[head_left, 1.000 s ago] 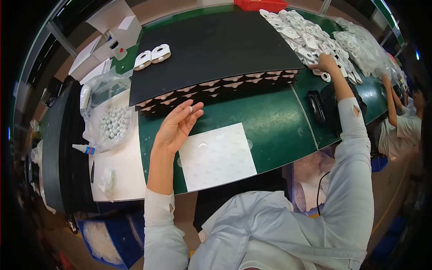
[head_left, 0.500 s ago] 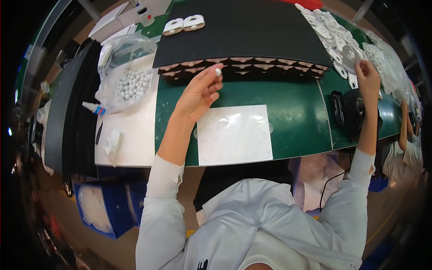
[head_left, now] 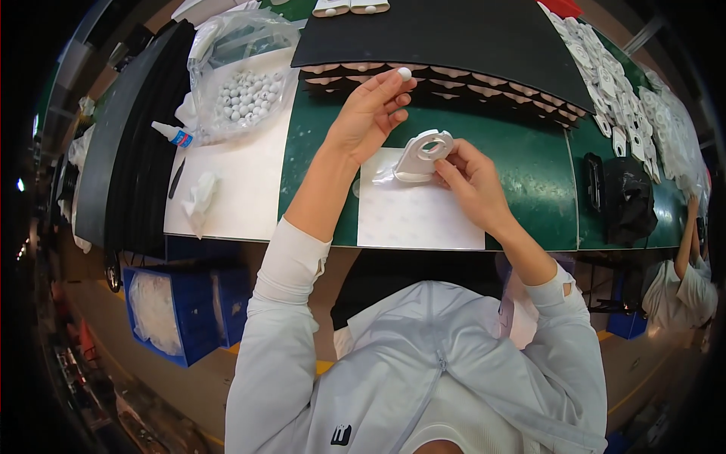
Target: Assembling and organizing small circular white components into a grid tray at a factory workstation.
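Between thumb and forefinger, my left hand pinches a small white ball in front of the black stack. My right hand grips a white plastic part with a rounded end and a large round hole. That part is tilted over a white sheet on the green table, its lower edge close to the paper; whether it touches I cannot tell. More such parts lie heaped at the far right. Many white balls fill a clear plastic bag at the left.
A black board tops stacked layers, with two white parts on it. Left are a glue bottle, a crumpled tissue and a dark slim tool. A black bag stands right; a co-worker's arm shows beyond it.
My right hand has brought the white part from the heap at the right to above the white sheet. My left hand still holds the ball. The view has shifted.
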The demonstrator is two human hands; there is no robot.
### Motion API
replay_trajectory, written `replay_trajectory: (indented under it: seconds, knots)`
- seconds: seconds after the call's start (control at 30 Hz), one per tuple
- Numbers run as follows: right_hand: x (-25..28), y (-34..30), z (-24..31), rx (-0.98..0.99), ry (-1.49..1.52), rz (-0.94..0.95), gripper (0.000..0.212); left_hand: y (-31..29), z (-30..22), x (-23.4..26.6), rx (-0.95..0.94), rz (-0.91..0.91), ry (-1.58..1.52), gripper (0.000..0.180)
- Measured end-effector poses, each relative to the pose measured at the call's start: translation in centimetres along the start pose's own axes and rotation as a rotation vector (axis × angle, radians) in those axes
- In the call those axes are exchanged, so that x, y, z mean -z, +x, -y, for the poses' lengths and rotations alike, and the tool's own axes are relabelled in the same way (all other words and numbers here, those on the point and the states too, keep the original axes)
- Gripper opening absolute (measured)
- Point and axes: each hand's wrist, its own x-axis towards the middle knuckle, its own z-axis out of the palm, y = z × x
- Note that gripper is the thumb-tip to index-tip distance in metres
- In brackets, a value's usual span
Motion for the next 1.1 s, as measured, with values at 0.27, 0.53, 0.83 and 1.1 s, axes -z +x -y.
replay_trajectory:
  seconds: [0.27, 0.53, 0.83, 1.1]
  knots:
    - [-0.3, -0.2, -0.6, 0.066, -0.143, 0.007, 0.011, -0.1, 0.0, -0.4, -0.037, 0.003, -0.045, 0.020]
    - [-0.4, -0.5, -0.4, 0.117, -0.212, -0.018, 0.010, -0.1, -0.1, -0.2, -0.021, 0.012, -0.041, 0.026]
    - [0.1, -0.2, -1.3, 0.164, -0.180, -0.008, 0.012, -0.4, 0.0, -0.9, -0.021, 0.034, 0.057, 0.031]
    - [2.6, 1.1, -1.0, 0.024, 0.779, -0.151, 0.024, -1.0, 1.0, -2.7, -0.058, 0.040, 0.490, 0.023]
